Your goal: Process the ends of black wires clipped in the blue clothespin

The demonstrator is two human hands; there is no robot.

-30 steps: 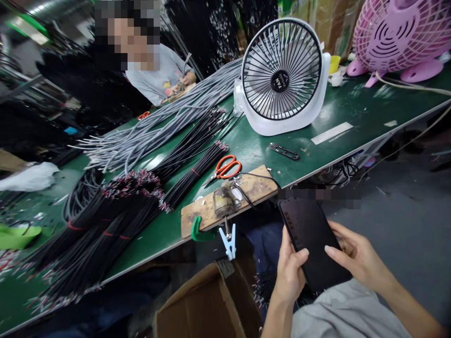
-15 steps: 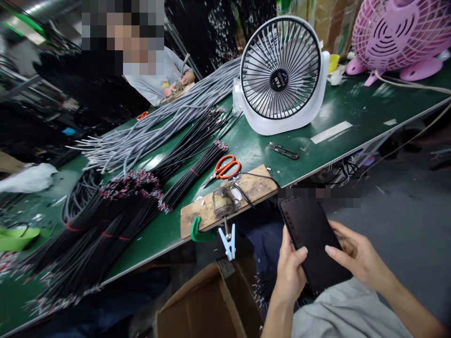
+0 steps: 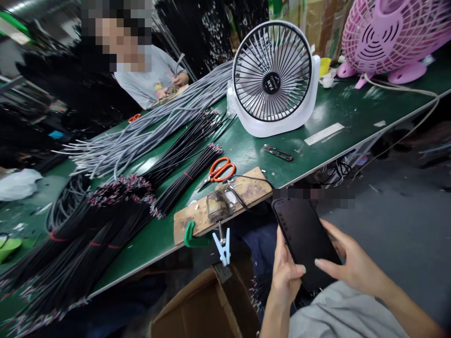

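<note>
Both hands hold a black smartphone point(image 3: 305, 239) with a dark screen, tilted, beyond the front edge of the bench. My left hand point(image 3: 286, 270) is closed around its left edge, the thumb lying on the screen side. On the opposite edge, my right hand point(image 3: 347, 256) grips it, thumb over the screen. To the left of the phone, a wooden board point(image 3: 252, 185) sits at the bench edge with a green clamp point(image 3: 192, 236) and a light-blue clip point(image 3: 223, 249). Orange-handled scissors point(image 3: 219, 172) lie behind the board.
Bundled black cables point(image 3: 116, 234) and long grey cables point(image 3: 158, 119) cover the left of the green bench point(image 3: 282, 173). A white fan point(image 3: 275, 80), a pink fan point(image 3: 384, 42) and thread snips point(image 3: 278, 152) stand or lie rightward. Below is a cardboard box point(image 3: 190, 305). Another person point(image 3: 141, 84) sits across.
The view has shifted slightly, so the bench and its things appear a little further left. The phone stays in both hands; my right thumb remains over the screen.
</note>
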